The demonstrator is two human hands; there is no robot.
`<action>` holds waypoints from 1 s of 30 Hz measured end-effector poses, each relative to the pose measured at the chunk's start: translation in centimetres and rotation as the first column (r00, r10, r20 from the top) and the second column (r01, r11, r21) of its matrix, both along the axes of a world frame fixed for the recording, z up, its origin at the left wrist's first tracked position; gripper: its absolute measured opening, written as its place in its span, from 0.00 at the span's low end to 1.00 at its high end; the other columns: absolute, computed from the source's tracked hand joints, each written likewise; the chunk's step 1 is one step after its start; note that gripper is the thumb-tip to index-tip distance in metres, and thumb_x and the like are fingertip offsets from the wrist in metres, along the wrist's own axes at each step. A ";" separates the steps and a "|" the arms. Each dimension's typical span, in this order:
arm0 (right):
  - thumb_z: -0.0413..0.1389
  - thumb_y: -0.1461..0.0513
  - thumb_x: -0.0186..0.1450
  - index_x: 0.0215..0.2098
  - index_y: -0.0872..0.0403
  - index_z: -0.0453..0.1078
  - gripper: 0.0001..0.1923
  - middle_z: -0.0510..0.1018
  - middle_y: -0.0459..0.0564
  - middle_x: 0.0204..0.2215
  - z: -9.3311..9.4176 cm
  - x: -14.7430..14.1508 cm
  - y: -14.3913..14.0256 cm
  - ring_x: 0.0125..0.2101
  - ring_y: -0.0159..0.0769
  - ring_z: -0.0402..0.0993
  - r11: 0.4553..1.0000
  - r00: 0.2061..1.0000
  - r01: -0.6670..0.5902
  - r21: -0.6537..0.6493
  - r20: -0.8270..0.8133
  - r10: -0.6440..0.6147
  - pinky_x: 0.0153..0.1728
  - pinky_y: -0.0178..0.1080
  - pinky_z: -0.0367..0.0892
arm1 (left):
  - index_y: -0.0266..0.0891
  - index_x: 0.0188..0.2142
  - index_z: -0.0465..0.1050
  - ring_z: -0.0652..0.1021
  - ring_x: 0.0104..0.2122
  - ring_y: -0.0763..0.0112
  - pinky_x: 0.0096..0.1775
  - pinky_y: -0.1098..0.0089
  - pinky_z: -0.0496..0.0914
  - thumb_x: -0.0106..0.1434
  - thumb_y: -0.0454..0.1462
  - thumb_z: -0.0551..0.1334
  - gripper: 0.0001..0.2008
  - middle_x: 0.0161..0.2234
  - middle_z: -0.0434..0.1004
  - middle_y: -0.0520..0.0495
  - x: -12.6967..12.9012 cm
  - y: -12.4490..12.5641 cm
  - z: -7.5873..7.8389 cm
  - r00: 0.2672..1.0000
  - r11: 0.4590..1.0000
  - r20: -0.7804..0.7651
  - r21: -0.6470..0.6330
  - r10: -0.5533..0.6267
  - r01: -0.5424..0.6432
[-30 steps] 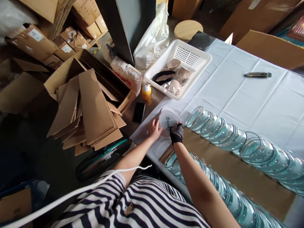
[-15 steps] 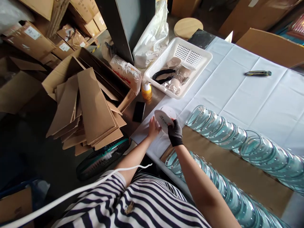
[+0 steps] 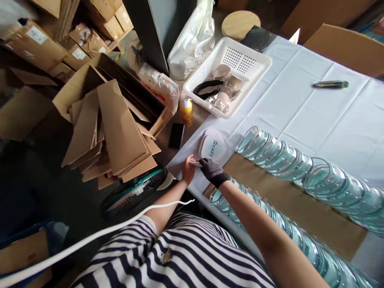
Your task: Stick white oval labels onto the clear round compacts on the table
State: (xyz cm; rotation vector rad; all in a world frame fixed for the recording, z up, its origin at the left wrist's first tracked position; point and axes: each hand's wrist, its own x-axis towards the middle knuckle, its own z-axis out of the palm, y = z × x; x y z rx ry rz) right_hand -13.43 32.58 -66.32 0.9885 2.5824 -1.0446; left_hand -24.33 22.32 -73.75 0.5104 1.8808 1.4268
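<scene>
My bare left hand and my right hand, in a dark fingerless-looking glove with grey dots, meet near the table's front left edge. Between them is a thin white disc, now seen almost edge-on. The fingers of both hands are closed on it. Just beyond my hands lie white round discs, the top one printed with "beauty". To the right, two rows of clear greenish glass vessels rest on their sides, nested, along a brown cardboard sheet.
A white basket with wrapped items stands at the back. A phone and a yellow bottle lie left of the white cloth. Further left are a carton of cardboard pieces and a fan. A box cutter lies far right.
The disc in my hands has tipped from showing its printed face to nearly edge-on, and has come nearer to me. The printed disc on the table is now uncovered.
</scene>
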 end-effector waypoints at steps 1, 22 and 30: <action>0.52 0.62 0.67 0.54 0.51 0.72 0.18 0.78 0.56 0.49 0.3 -0.1 0.0 0.48 0.44 0.74 0.997 0.997 0.068 -0.033 0.031 -0.067 0.49 0.43 0.68 | 0.38 0.54 0.69 0.76 0.48 0.62 0.54 0.60 0.67 0.57 0.38 0.66 0.24 0.43 0.77 0.42 0.0 0.3 0.6 0.997 0.999 0.066 0.039 0.031 -0.033; 0.68 0.49 0.52 0.43 0.59 0.75 0.28 0.79 0.51 0.35 12.3 29.6 -8.8 0.33 0.35 0.75 0.397 0.454 0.182 -0.900 -0.281 -0.846 0.32 0.36 0.73 | 0.36 0.37 0.80 0.81 0.35 0.58 0.36 0.64 0.76 0.40 0.46 0.77 0.26 0.33 0.83 0.43 16.1 -0.7 17.1 0.532 0.675 0.491 0.168 -0.690 0.719; 0.68 0.48 0.52 0.43 0.59 0.74 0.28 0.80 0.53 0.34 10.6 49.3 -14.7 0.32 0.36 0.76 0.322 0.342 0.241 -0.916 -0.231 -0.911 0.32 0.37 0.75 | 0.33 0.39 0.78 0.81 0.37 0.56 0.39 0.63 0.75 0.44 0.50 0.75 0.28 0.34 0.82 0.39 35.9 -4.1 16.8 0.278 0.458 0.579 0.190 -0.767 0.869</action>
